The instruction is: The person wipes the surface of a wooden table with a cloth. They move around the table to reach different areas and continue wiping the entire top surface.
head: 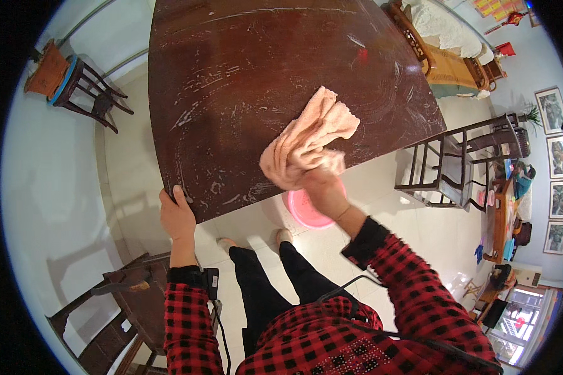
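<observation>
A dark wooden table (pixel 262 61) with whitish wet streaks across its top fills the upper middle of the view. My right hand (pixel 326 187), somewhat blurred, grips a peach-coloured cloth (pixel 305 136) at the table's near edge. The crumpled cloth spreads from my fingers over the tabletop. At the table's near left corner, my left hand (pixel 178 213) holds the edge, with the thumb on top and the fingers partly hidden. Beneath my right hand, a pink plastic basin (pixel 305 211) shows in part on the floor.
Wooden chairs stand right of the table (pixel 455 164) and at lower left (pixel 136 300). A stool (pixel 89 91) bearing a terracotta planter (pixel 49 70) is by the left wall. A wooden settle (pixel 455 68) lies beyond the table's far right. A black cable (pixel 347 286) crosses my front.
</observation>
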